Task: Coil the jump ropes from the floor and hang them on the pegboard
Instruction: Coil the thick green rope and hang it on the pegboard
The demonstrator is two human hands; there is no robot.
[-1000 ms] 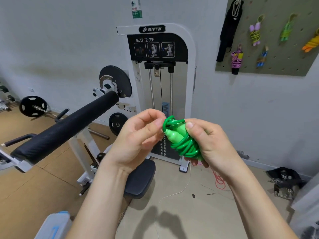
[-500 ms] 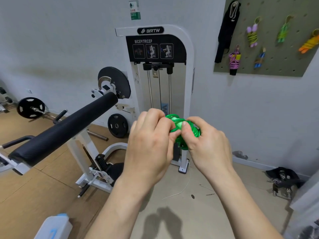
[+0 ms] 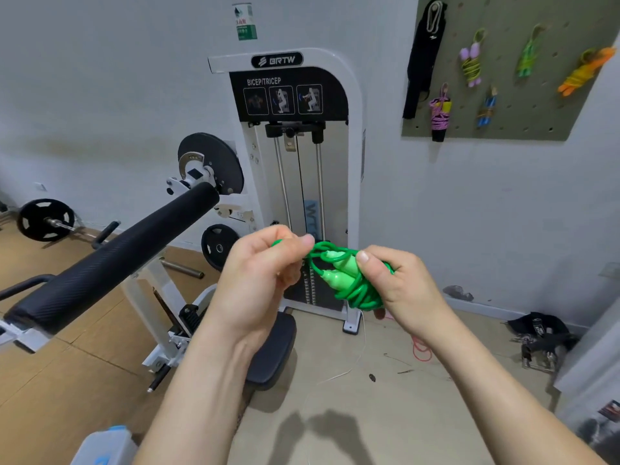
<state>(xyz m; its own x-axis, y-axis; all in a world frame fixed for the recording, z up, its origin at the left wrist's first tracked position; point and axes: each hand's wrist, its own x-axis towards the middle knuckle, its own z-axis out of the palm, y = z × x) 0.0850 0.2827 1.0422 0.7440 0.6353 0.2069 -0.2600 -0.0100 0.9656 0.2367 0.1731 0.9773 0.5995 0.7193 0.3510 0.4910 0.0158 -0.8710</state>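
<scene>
Left hand [image 3: 261, 280]: thumb and forefinger pinch a free loop of the green jump rope [image 3: 355, 290], and the other fingers are curled beneath. The loop is drawn out leftward from the bundle.

Right hand [image 3: 399, 286]: fingers wrapped round the back of the bundle, thumb pressed on the wraps just beside the two pale green handles [image 3: 339, 280]. Both hands are closed on the rope, which is held up in front of the body, clear of the floor [image 3: 419, 414].

Reading of the grip: the handles lie side by side as a core with the cord wound around them. The right hand acts as a clamp so the wraps cannot spring apart while the left works the loose loop. That loop is probably to be tucked, or left standing as a hanging eye; I cannot tell which. Coiling judged nearly finished; hanging not yet done.

Outward: the pegboard [image 3: 536, 125] is on the wall up and to the right, well apart from the hands. Five bundles hang there:
- purple-handled rope [image 3: 471, 65]
- lime rope [image 3: 526, 60]
- orange rope [image 3: 582, 73]
- pink-and-black rope [image 3: 439, 114]
- blue rope [image 3: 486, 110]

Several show a loop at the top, which supports the hanging-eye guess. A black strap [image 3: 424, 55] hangs at the board's left edge.

On the floor, a red rope [image 3: 421, 350] lies loose below the right wrist, near the foot of the bicep/tricep machine [image 3: 288, 92]. It is likely next in the queue. A thin white cord [image 3: 335, 376] trails near it.

Risk: the cord looks springy, so easing the right thumb before the loop is secured could let the bundle unwind.
</scene>
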